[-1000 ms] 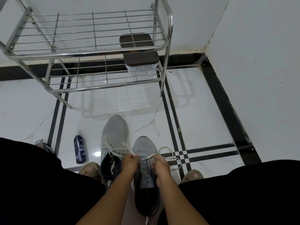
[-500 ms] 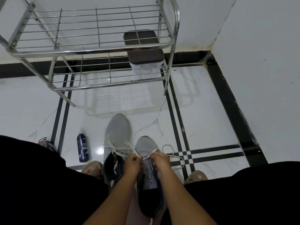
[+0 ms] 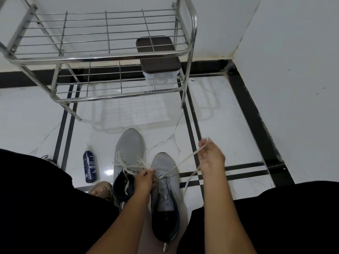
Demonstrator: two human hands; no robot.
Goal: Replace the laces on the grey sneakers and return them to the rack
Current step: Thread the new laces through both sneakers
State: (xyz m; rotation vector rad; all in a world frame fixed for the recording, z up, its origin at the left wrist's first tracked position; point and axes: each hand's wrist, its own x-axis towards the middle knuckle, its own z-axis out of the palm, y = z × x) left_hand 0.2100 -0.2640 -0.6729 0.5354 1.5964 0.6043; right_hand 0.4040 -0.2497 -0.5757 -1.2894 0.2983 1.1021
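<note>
White marble-look floor [image 3: 229, 114], glossy, hairline cracks, crossed by paired black inlay stripes [image 3: 238, 172]. Black border band [image 3: 256, 114] along plain white walls [image 3: 293, 70] meeting at a corner. Blue spray can [image 3: 89, 167] lying on floor, left. Even, dim light.

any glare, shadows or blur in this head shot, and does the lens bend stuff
Head view: a bright glare spot sits on the glossy floor between the can and the left sneaker; the rack throws a soft grid shadow on the tiles; the right hand and its lace look slightly smeared; the wide lens bows the rack's bars and the floor's black lines.
</note>
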